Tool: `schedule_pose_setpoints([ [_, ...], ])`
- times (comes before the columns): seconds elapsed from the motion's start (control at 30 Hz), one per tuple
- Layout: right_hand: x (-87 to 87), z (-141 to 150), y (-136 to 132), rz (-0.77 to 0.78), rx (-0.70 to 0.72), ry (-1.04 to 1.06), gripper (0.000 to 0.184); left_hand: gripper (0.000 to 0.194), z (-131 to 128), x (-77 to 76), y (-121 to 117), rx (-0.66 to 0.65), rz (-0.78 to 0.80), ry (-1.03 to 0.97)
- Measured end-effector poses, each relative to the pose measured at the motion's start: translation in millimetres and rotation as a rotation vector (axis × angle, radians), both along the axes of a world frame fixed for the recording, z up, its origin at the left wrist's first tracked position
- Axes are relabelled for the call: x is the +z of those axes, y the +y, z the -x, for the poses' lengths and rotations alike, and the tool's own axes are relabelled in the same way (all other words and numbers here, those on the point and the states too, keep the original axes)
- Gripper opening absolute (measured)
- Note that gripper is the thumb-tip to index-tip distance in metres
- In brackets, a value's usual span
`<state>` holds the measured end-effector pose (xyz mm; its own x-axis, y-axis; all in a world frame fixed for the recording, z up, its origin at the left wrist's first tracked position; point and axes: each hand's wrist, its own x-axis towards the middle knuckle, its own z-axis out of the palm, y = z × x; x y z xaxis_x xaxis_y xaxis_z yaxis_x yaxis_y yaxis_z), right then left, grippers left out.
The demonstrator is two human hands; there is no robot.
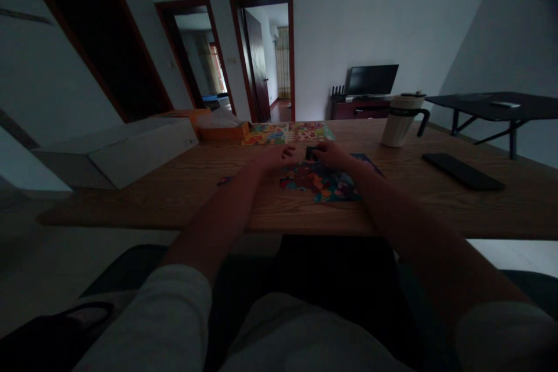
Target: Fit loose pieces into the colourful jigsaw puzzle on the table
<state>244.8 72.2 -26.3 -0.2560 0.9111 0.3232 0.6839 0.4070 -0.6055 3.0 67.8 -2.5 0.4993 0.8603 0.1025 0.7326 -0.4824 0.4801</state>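
A partly joined jigsaw puzzle point(335, 183) with colourful cartoon pictures lies on the wooden table in front of me. My right hand point(330, 154) is over its far edge, fingers closed on a small dark puzzle piece point(311, 153) that stands up from the table side. To the left of that piece hovers my left hand point(278, 157), its fingers loosely curled and apart, with nothing visible in them. A loose puzzle piece point(225, 181) lies left of my left forearm, partly hidden by it. The dim light hides the printing on the held piece.
Behind my hands lies a bright picture sheet point(288, 133). An orange box point(223, 129) and a long white box point(139, 148) stand at the left. On the right are a lidded cup with a black handle point(397, 122) and a black flat slab point(462, 171).
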Motion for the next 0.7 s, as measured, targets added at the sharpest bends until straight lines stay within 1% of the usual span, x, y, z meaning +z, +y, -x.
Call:
schedule_pose_setpoints([
  [0.03, -5.8, -7.5, 1.5, 0.012, -0.049, -0.016, 0.019, 0.074, 7.5, -6.4, 3.2, -0.002, 0.041, 0.074],
  [0.07, -9.8, -13.5, 2.5, 0.014, -0.093, -0.018, 0.018, 0.08, 14.3, -11.3, 6.2, -0.002, 0.079, 0.13],
  [0.13, -13.1, -17.8, 2.7, 0.003, -0.15, 0.015, 0.017, 0.082, 23.5, -16.9, 11.3, -0.019, 0.101, 0.174],
  [0.17, -13.4, -15.3, 2.1, 0.01, -0.142, 0.034, 0.017, 0.08, 25.4, -17.9, 13.4, -0.026, 0.101, 0.178],
  [0.2, -13.4, -10.1, 0.9, 0.027, -0.106, 0.046, 0.018, 0.079, 25.7, -18.2, 15.2, -0.029, 0.098, 0.174],
  [0.3, -15.2, 13.4, -4.2, 0.089, 0.064, 0.038, 0.017, 0.077, 21.5, -17.7, 18.7, -0.016, 0.095, 0.143],
  [0.37, -17.4, 26.2, -7.7, 0.109, 0.111, 0.002, 0.016, 0.076, 18.5, -17.7, 19.8, -0.013, 0.095, 0.124],
  [0.47, -18.4, 33.1, -11.3, 0.125, 0.091, -0.052, 0.018, 0.075, 16.6, -18.0, 19.5, -0.008, 0.102, 0.103],
  [0.7, -16.7, 29.8, -11.9, 0.121, 0.063, -0.091, 0.018, 0.077, 12.8, -16.1, 13.8, 0.048, 0.044, 0.154],
])
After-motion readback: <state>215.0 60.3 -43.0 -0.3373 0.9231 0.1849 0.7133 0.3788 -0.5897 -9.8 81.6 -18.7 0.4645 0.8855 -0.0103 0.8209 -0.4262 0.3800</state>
